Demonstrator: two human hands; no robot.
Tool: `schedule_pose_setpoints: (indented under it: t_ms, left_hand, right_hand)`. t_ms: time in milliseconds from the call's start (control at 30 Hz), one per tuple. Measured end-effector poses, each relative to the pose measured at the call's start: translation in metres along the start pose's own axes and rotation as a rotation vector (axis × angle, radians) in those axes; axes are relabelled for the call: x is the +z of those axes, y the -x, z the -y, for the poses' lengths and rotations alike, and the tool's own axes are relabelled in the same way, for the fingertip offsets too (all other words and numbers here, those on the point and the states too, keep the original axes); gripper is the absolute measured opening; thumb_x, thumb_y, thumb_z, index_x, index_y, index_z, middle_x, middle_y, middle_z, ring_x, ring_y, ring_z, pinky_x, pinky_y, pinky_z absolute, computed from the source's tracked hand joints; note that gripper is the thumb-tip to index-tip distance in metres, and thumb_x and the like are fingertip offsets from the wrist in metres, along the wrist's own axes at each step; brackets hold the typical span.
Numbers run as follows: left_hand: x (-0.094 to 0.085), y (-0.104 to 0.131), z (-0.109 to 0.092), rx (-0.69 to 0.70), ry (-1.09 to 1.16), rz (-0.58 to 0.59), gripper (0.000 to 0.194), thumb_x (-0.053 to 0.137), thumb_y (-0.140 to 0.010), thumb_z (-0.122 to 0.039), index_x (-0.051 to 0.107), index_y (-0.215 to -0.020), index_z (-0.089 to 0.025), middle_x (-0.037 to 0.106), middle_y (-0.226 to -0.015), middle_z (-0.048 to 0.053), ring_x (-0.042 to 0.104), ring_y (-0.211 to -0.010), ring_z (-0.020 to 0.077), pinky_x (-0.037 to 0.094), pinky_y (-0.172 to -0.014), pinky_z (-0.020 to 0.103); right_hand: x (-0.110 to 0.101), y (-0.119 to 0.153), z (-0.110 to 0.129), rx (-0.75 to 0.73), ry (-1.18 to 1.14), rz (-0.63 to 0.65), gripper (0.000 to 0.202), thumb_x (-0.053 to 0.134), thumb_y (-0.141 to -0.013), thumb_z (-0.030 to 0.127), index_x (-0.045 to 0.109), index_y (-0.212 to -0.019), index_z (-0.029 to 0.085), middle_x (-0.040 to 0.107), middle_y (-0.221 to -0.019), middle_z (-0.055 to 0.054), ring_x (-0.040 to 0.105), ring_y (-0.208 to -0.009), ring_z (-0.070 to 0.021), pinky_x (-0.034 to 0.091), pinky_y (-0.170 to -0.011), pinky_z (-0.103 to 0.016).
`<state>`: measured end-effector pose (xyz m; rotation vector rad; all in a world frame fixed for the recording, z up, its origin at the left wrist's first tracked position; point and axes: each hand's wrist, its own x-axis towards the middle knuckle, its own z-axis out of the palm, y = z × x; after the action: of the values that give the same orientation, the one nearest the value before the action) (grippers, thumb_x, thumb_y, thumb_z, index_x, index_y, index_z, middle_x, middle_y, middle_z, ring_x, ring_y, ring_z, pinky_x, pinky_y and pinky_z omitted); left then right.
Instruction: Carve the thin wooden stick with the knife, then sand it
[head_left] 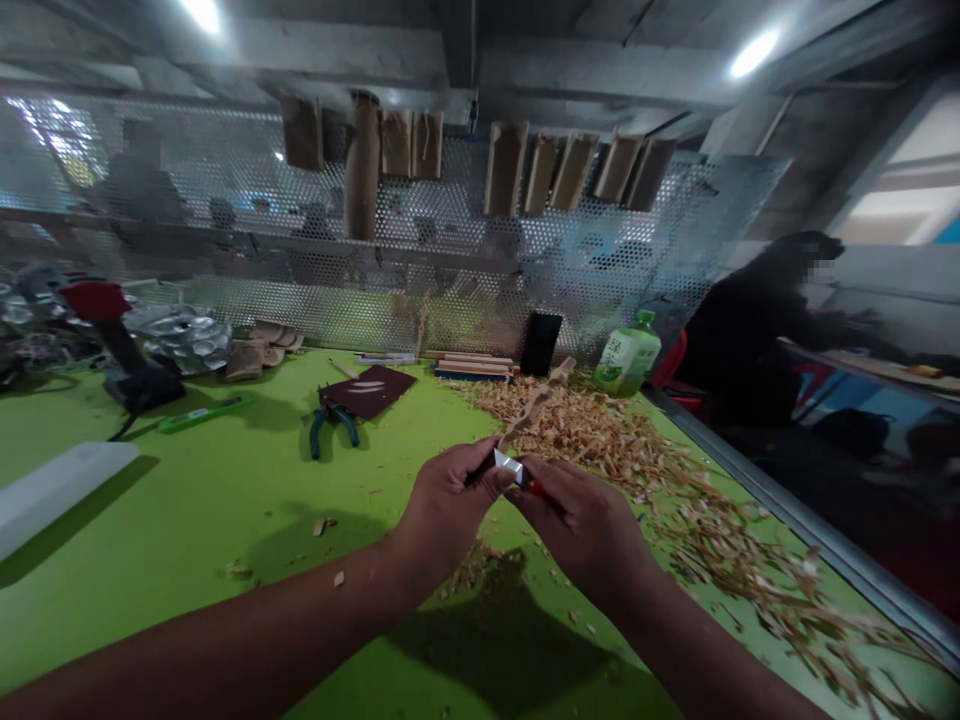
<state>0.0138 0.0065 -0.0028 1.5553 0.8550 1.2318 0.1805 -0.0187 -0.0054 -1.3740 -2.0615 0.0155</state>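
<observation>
- Green tabletop (247,480) spreads beneath us, wood shavings (600,440) heaped beyond our right hand (592,510).
- Our left hand (446,495) closes round the near end of the carved wooden stick (540,402), so it is the nearer one.
- The stick's long axis runs from that grip away from us, rising and slanting right.
- Our right hand grips the knife (508,463), its blade just beside our left thumb.

The left hand (450,500) holds a stick (538,402), which points to one o'clock. The right hand (589,515) holds a knife (511,466), its blade just beside the left thumb. From the hands, shavings (600,430) spread from one to four o'clock; a brown sheet (379,390) lies at ten o'clock, with pliers (316,432) near it.
</observation>
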Motion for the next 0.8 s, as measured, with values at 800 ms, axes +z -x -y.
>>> schedule_pose_setpoints:
  t_ms: [800]
  left_hand:
    - [0.0019, 0.0051, -0.0039, -0.046, -0.021, 0.009, 0.022, 0.057, -0.087, -0.032, 0.071, -0.096, -0.017, 0.065, -0.087, 0.004, 0.055, -0.083, 0.0182, 0.042, -0.073, 0.026]
  right_hand:
    - [-0.0029, -0.0002, 0.0017, -0.018, 0.062, 0.029, 0.025, 0.049, -0.092, 0.04, 0.066, -0.098, 0.022, 0.067, -0.081, -0.005, 0.062, -0.07, -0.0174, 0.041, -0.062, -0.025]
